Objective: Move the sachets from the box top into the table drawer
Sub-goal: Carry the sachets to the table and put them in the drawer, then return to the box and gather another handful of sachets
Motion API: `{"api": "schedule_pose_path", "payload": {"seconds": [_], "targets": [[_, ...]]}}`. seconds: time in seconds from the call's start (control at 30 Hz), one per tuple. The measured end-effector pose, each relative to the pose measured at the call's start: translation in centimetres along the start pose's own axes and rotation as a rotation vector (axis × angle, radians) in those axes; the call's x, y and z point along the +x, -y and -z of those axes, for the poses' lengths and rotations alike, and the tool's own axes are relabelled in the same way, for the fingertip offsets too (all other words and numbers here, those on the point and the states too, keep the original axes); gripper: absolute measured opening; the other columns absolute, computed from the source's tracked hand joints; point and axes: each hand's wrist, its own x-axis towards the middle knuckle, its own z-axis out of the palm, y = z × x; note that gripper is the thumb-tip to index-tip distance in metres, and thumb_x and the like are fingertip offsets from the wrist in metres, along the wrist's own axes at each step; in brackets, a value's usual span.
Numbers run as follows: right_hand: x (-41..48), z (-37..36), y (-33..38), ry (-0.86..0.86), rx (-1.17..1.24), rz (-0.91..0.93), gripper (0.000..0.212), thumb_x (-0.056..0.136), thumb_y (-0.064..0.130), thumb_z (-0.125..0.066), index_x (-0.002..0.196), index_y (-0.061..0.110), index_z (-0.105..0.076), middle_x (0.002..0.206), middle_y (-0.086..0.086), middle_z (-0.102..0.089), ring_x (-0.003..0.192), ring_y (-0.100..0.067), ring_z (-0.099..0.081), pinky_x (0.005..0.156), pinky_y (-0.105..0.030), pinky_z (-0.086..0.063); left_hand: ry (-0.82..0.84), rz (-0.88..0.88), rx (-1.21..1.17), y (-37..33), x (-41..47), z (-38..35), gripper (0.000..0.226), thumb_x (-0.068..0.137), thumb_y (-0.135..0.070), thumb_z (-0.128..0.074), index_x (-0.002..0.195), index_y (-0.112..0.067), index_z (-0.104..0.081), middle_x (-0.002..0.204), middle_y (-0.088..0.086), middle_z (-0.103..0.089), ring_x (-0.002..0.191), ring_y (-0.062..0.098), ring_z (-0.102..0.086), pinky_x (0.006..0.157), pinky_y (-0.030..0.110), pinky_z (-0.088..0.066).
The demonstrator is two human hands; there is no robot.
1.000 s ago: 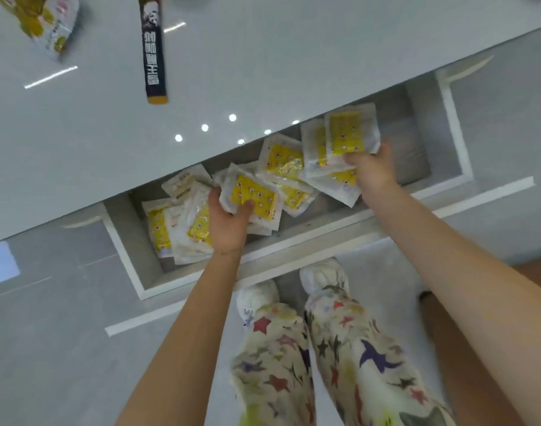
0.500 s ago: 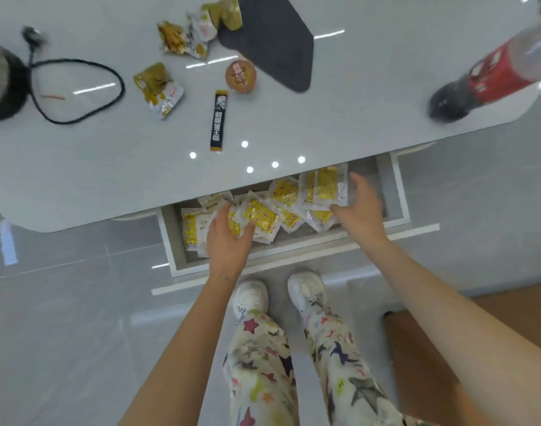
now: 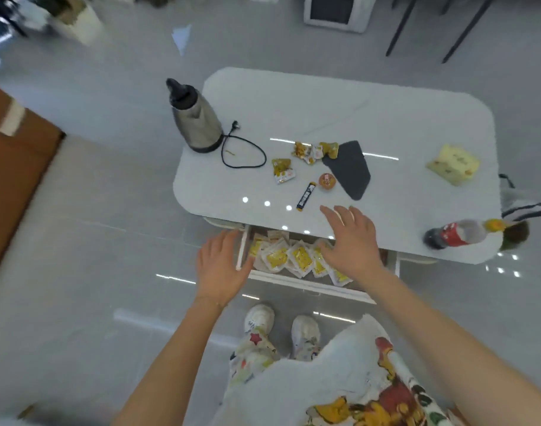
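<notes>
Several yellow-and-white sachets lie heaped in the open white drawer under the near edge of the white table. My left hand hovers open, palm down, over the drawer's left end, holding nothing. My right hand is spread open above the drawer's right part and the table edge, also holding nothing; it hides some sachets. A brown cardboard box stands at the far left, its top mostly out of view.
On the table stand a steel kettle with a black cord, small snack packets, a dark stick pack, a dark cloth, a yellow pack and a lying cola bottle. My feet stand before the drawer.
Both hands have let go of the sachets and lifted out of the drawer, fingers spread. My head has risen, so the whole table shows now.
</notes>
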Motion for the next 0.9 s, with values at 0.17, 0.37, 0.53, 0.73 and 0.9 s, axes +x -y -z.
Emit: {"api": "schedule_pose_path", "payload": {"seconds": [0.17, 0.37, 0.53, 0.73, 0.9], "targets": [[1.2, 4.0, 10.0, 0.015, -0.093, 0.234, 0.075, 0.087, 0.043, -0.055, 0.151, 0.029, -0.019, 0.155, -0.005, -0.026, 0.144, -0.032, -0.015, 0.115, -0.048, -0.013, -0.117, 0.152, 0.008, 5.2, -4.4, 7.7, 0.090, 0.070, -0.071, -0.022, 0.147, -0.026, -0.030, 0.152, 0.003, -0.033, 0.141, 0.028, -0.023, 0.115, 0.042, -0.016], [1.2, 3.9, 22.7, 0.035, -0.190, 0.464, 0.075, 0.088, 0.041, -0.053, 0.152, 0.030, -0.016, 0.155, -0.004, -0.025, 0.144, -0.030, -0.016, 0.116, -0.047, -0.013, -0.252, 0.343, -0.045, 13.8, -11.0, 12.9, 0.094, 0.067, -0.073, -0.023, 0.149, -0.029, -0.027, 0.154, 0.003, -0.029, 0.142, 0.029, -0.021, 0.115, 0.042, -0.015], [0.1, 1.4, 33.0, 0.059, -0.259, 0.618, 0.073, 0.085, 0.041, -0.055, 0.149, 0.026, -0.024, 0.148, -0.004, -0.036, 0.139, -0.030, -0.025, 0.112, -0.046, -0.021, -0.289, 0.496, -0.102, 21.3, -15.9, 15.1, 0.097, 0.064, -0.075, -0.022, 0.150, -0.032, -0.022, 0.155, 0.003, -0.026, 0.144, 0.030, -0.017, 0.116, 0.046, -0.016], [-2.6, -1.2, 44.7, 0.115, -0.275, 0.765, 0.074, 0.084, 0.040, -0.057, 0.149, 0.029, -0.024, 0.146, -0.001, -0.035, 0.137, -0.026, -0.026, 0.109, -0.039, -0.020, -0.391, 0.651, -0.156, 28.6, -21.2, 17.5, 0.098, 0.062, -0.075, -0.022, 0.150, -0.031, -0.022, 0.155, 0.000, -0.026, 0.145, 0.028, -0.016, 0.115, 0.042, -0.014], [-5.3, -3.5, 54.7, 0.098, -0.282, 0.945, 0.077, 0.083, 0.043, -0.059, 0.150, 0.028, -0.023, 0.148, -0.003, -0.035, 0.138, -0.028, -0.027, 0.109, -0.040, -0.022, -0.441, 0.774, -0.220, 34.5, -25.7, 19.1, 0.100, 0.061, -0.075, -0.021, 0.150, -0.030, -0.021, 0.156, 0.000, -0.024, 0.145, 0.027, -0.013, 0.115, 0.041, -0.013]]}}
